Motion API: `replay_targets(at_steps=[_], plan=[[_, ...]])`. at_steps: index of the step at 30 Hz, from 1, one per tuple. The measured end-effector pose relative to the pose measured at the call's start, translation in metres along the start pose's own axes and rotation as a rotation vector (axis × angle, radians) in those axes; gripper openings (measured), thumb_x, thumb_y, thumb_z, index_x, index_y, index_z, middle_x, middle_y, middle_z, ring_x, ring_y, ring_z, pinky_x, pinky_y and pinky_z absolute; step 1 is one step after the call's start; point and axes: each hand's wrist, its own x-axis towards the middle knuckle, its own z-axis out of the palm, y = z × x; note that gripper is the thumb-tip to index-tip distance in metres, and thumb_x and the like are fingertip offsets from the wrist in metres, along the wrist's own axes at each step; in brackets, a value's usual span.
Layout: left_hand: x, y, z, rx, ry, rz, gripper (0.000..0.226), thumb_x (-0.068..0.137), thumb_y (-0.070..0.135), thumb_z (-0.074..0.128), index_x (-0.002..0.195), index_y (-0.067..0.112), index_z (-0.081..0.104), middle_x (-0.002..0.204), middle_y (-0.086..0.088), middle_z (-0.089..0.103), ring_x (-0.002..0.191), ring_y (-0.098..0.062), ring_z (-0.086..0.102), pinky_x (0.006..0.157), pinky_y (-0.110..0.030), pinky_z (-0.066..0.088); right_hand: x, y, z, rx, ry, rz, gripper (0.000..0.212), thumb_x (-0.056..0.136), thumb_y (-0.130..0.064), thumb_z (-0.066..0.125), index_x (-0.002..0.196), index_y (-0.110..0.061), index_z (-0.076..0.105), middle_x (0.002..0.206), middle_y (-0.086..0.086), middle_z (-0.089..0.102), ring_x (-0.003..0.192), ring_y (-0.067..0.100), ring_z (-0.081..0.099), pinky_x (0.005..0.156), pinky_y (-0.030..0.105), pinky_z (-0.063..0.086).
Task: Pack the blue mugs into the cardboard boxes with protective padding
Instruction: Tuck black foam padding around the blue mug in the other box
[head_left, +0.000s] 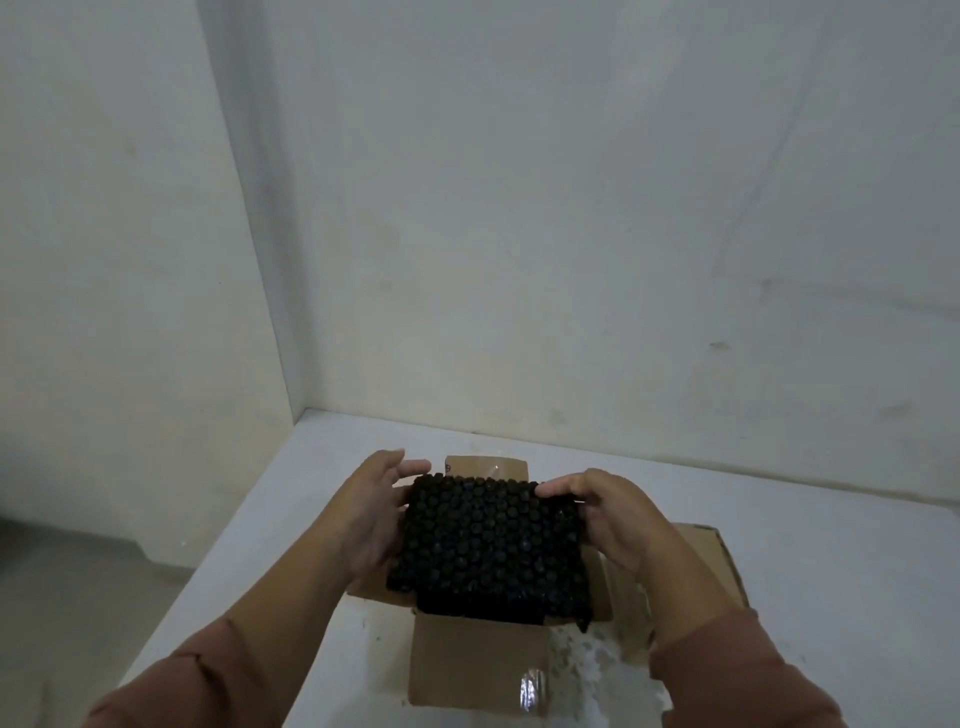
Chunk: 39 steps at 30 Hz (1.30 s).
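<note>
Both hands hold a black bubble padding (493, 545) from either side. The left hand (371, 519) lies flat along its left edge, with fingers fairly straight and reaching to the far left corner. The right hand (618, 519) curls over the right edge, and its fingers and thumb pinch the padding near the far right corner. The padding sits level over the mouth of an open box (478, 660) and covers nearly all of the opening. Its near edge dips into the box, and what lies under it cannot be seen. The box flaps fold outward on all four sides. The near flap hangs toward the person, with a glossy strip of tape (532, 686) on it. The box stands on a white table (831, 571) pushed into a corner of pale wall (519, 208). Reddish-brown sleeves (208, 670) cover both forearms.
</note>
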Motion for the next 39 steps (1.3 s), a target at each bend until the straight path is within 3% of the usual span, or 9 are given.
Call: replay_targets(at_steps=[3, 6, 9, 12, 17, 21, 27, 34, 39], plan=[[0.008, -0.011, -0.001, 0.236, 0.075, 0.022, 0.034, 0.088, 0.012, 0.056, 0.121, 0.015, 0.049, 0.114, -0.015, 0.059, 0.101, -0.029, 0.058, 0.077, -0.038, 0.049, 0.007, 0.009, 0.004, -0.141, 0.092, 0.055, 0.018, 0.081, -0.019, 0.059, 0.078, -0.016, 0.076, 0.102, 0.005, 0.071, 0.089, 0.019, 0.064, 0.068, 0.027, 0.048], [0.013, -0.023, 0.001, 0.495, 0.123, 0.060, 0.045, 0.076, -0.013, 0.048, 0.101, 0.025, 0.044, 0.110, -0.011, 0.051, 0.094, -0.025, 0.054, 0.065, -0.033, 0.047, 0.019, 0.022, 0.008, -0.493, 0.125, 0.014, 0.035, 0.081, 0.001, 0.052, 0.078, -0.029, 0.069, 0.109, -0.002, 0.066, 0.089, 0.007, 0.058, 0.061, 0.011, 0.042], [0.018, -0.034, 0.005, 0.996, 0.213, 0.210, 0.037, 0.073, -0.008, 0.053, 0.089, 0.025, 0.048, 0.112, -0.006, 0.046, 0.099, -0.023, 0.050, 0.072, -0.029, 0.047, 0.029, 0.037, 0.015, -0.653, 0.129, -0.033, 0.043, 0.081, 0.008, 0.044, 0.090, -0.027, 0.065, 0.121, 0.003, 0.058, 0.102, 0.016, 0.055, 0.074, 0.015, 0.044], [0.021, -0.046, 0.005, 1.424, 0.266, 0.406, 0.040, 0.079, 0.003, 0.058, 0.115, 0.020, 0.058, 0.125, -0.004, 0.042, 0.114, -0.023, 0.046, 0.095, -0.026, 0.043, 0.038, 0.046, 0.024, -0.936, 0.121, -0.117, 0.045, 0.084, 0.005, 0.045, 0.114, -0.023, 0.062, 0.128, 0.002, 0.050, 0.117, 0.020, 0.048, 0.094, 0.023, 0.040], [0.014, -0.054, 0.011, 1.912, 0.316, 0.511, 0.032, 0.083, 0.024, 0.051, 0.115, 0.021, 0.058, 0.115, -0.002, 0.044, 0.105, -0.023, 0.042, 0.086, -0.028, 0.031, 0.036, 0.060, 0.031, -1.348, 0.145, -0.319, 0.039, 0.089, -0.022, 0.051, 0.128, -0.026, 0.050, 0.135, 0.002, 0.042, 0.119, 0.025, 0.038, 0.097, 0.035, 0.038], [0.011, -0.052, 0.012, 2.010, 0.252, 0.536, 0.034, 0.080, 0.027, 0.046, 0.112, 0.020, 0.056, 0.127, -0.001, 0.041, 0.113, -0.024, 0.040, 0.099, -0.035, 0.030, 0.028, 0.045, 0.021, -1.401, 0.111, -0.335, 0.049, 0.088, -0.036, 0.056, 0.134, -0.030, 0.044, 0.146, 0.003, 0.027, 0.128, 0.027, 0.027, 0.104, 0.039, 0.029], [0.012, -0.043, 0.011, 2.101, -0.034, 0.369, 0.060, 0.076, 0.041, 0.054, 0.130, 0.016, 0.045, 0.147, -0.006, 0.029, 0.134, -0.025, 0.028, 0.110, -0.039, 0.020, 0.019, 0.029, 0.023, -1.564, -0.268, -0.062, 0.075, 0.080, -0.030, 0.068, 0.143, -0.015, 0.028, 0.146, 0.008, 0.024, 0.131, 0.028, 0.027, 0.108, 0.040, 0.035], [0.026, -0.049, 0.011, 2.271, -0.080, 0.481, 0.045, 0.080, 0.028, 0.059, 0.121, 0.011, 0.052, 0.132, -0.011, 0.044, 0.121, -0.027, 0.042, 0.114, -0.042, 0.017, 0.014, 0.045, 0.056, -1.778, -0.246, -0.288, 0.049, 0.087, -0.022, 0.057, 0.130, -0.006, 0.039, 0.126, 0.016, 0.044, 0.109, 0.031, 0.048, 0.091, 0.038, 0.038], [0.027, -0.059, 0.018, 2.318, -0.167, 0.558, 0.036, 0.086, 0.020, 0.054, 0.119, 0.005, 0.052, 0.120, -0.014, 0.053, 0.107, -0.028, 0.052, 0.111, -0.042, 0.022, 0.013, 0.045, 0.058, -1.747, -0.211, -0.277, 0.042, 0.087, -0.020, 0.054, 0.125, -0.009, 0.040, 0.124, 0.014, 0.044, 0.106, 0.031, 0.051, 0.089, 0.039, 0.037]])
